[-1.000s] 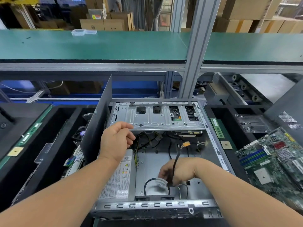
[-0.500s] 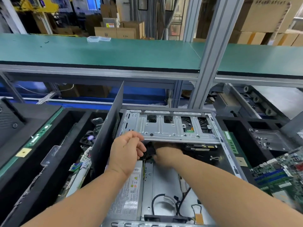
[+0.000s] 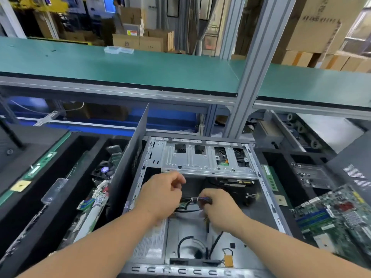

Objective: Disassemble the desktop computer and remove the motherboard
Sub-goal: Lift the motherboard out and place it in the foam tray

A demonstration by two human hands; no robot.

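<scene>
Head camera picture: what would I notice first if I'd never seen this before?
First, the two hands in the middle: the left hand and the right hand hold a bundle of wires between them, inside the open computer case. Next, the shiny metal drive cage at the case's far end. On the right lies a green motherboard, already out beside the case.

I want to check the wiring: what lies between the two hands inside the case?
In the head view, a tied cable bundle spans from left hand to right hand.
</scene>
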